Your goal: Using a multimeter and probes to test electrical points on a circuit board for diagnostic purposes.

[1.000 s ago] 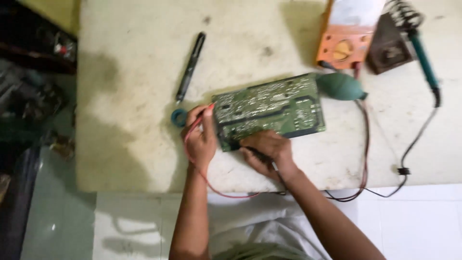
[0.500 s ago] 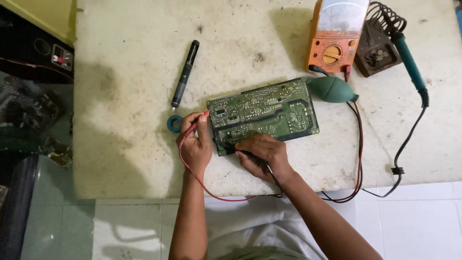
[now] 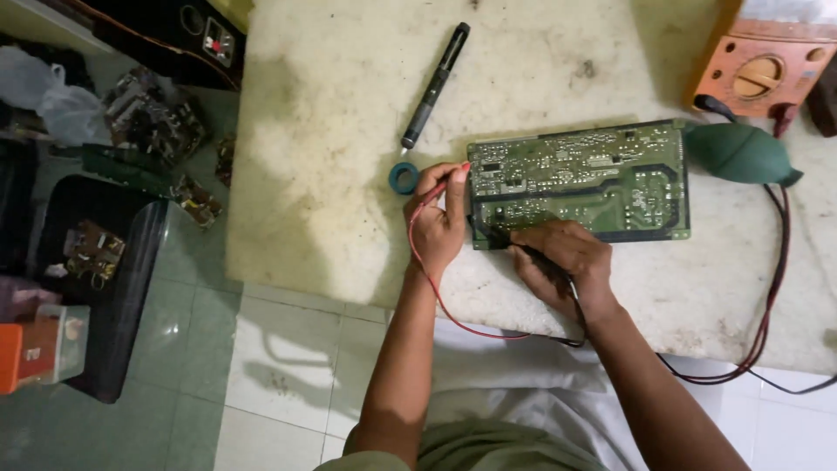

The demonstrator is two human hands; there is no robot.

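Observation:
A green circuit board [image 3: 582,179] lies solder side up on a stained white worktop [image 3: 331,131]. My left hand [image 3: 438,220] holds a red test probe [image 3: 433,194] at the board's left edge. My right hand [image 3: 562,262] holds a black test probe [image 3: 514,245] with its tip on the board's lower left corner. Red and black leads [image 3: 765,305] run from the probes round to an orange multimeter [image 3: 765,74] at the top right.
A black pen-shaped tool [image 3: 434,85] and a small blue ring [image 3: 404,178] lie left of the board. A green rubber blower bulb [image 3: 741,153] sits by the board's right end. On the green tiled floor at left stand a black tray [image 3: 113,288] and scrap electronics [image 3: 153,118].
The view has shifted right and closer, so the soldering iron and stand have left the frame. Both hands stay on the probes at the board's left end.

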